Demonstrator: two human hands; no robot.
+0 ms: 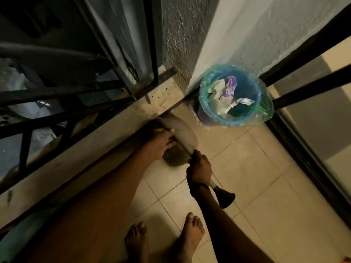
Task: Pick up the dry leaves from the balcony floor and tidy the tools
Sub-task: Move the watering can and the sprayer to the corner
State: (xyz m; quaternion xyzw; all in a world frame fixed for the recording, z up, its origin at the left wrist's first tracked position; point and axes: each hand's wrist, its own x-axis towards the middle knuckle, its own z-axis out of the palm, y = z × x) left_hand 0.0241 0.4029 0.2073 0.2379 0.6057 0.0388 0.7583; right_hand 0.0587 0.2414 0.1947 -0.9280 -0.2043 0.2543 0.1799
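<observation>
Tool: a long-handled tool (185,134) with a blurred grey head is held low over the tiled floor (256,168), the head set against the foot of the concrete ledge (95,133), just left of the bin.
Handle end: a flared black cap (225,199) is seen below the right wrist, pointing toward the feet.
Right hand (199,168): the fingers are wrapped tightly round the handle; a dark band is worn at the wrist.
Left hand (161,143): it is laid on the grey shaft near the head, thumb on top; whether the fingers are closed round the shaft cannot be told through the blur.
Bin (203,95): a round bin lined with a blue-green bag is stood in the corner against the pale wall (266,35); crumpled paper and a purple-patterned scrap are contained in it.
Railing (57,92): dark metal bars are fixed above the ledge at left.
Feet (191,234): two bare feet are placed on the tiles at the lower edge.
</observation>
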